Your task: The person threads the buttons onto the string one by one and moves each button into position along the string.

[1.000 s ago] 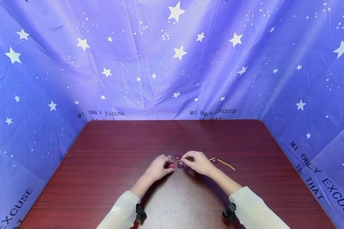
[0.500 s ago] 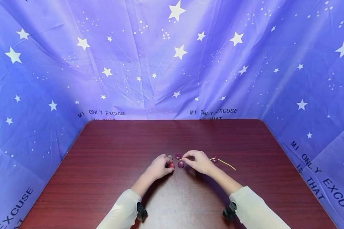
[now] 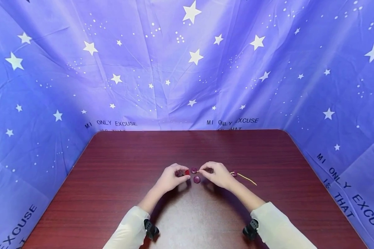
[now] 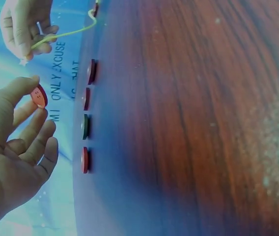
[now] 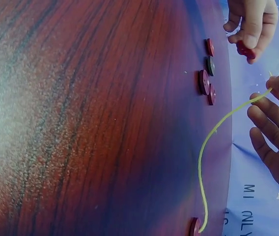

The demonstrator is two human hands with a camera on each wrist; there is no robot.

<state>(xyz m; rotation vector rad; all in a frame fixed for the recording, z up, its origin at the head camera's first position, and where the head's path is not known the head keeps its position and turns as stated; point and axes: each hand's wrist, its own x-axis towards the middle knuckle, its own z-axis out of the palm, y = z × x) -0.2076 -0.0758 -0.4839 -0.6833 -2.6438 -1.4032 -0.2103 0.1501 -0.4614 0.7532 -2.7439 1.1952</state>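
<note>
My left hand (image 3: pixel 171 179) pinches a red button (image 4: pixel 39 96) by its edge between thumb and fingertips, raised above the table. Facing it, my right hand (image 3: pixel 216 174) pinches a yellow string (image 5: pixel 202 172) near one end, a short tip poking out past the fingers. That string runs down to a maroon button (image 5: pixel 194 227) on the table at the right, and its tail lies beyond it. Two maroon buttons, one farther back (image 3: pixel 194 171) and one nearer (image 3: pixel 197 180), lie between the hands. The left wrist view also shows a dark green button (image 4: pixel 85 127) and a red button (image 4: pixel 85 160) lying flat.
The dark red wood-grain table (image 3: pixel 127 148) has a rounded far edge. Behind and beside it hangs a blue-purple curtain (image 3: pixel 162 69) with white stars and printed words. Each sleeve cuff has a black wrist camera, left (image 3: pixel 151 229) and right (image 3: pixel 250 229).
My left hand has lifted the red button off the table and turned it on edge toward the string. My right hand has risen slightly, still pinching the string.
</note>
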